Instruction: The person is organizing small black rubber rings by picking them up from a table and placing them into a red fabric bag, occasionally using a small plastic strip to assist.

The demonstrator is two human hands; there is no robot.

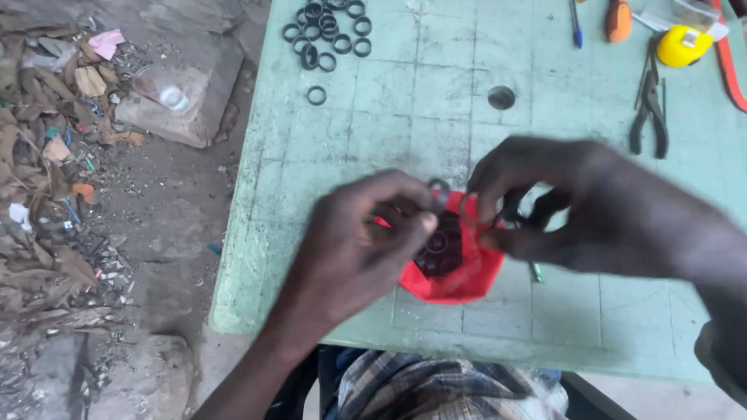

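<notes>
Both hands (459,218) curled (fingers pinched)

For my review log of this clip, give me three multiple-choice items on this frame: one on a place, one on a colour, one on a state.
1. Where does the pile of black rings lie?
A. far left of the green table
B. on the ground
C. beside the pliers

2. What colour is the flat piece under the hands?
A. blue
B. red
C. white

3. The pliers are:
A. in the left hand
B. in the right hand
C. lying unheld

Answers: 1 A, rings sit at the table's far left; 2 B, plainly red; 3 C, both the left hand and right hand work over the red piece.
</notes>
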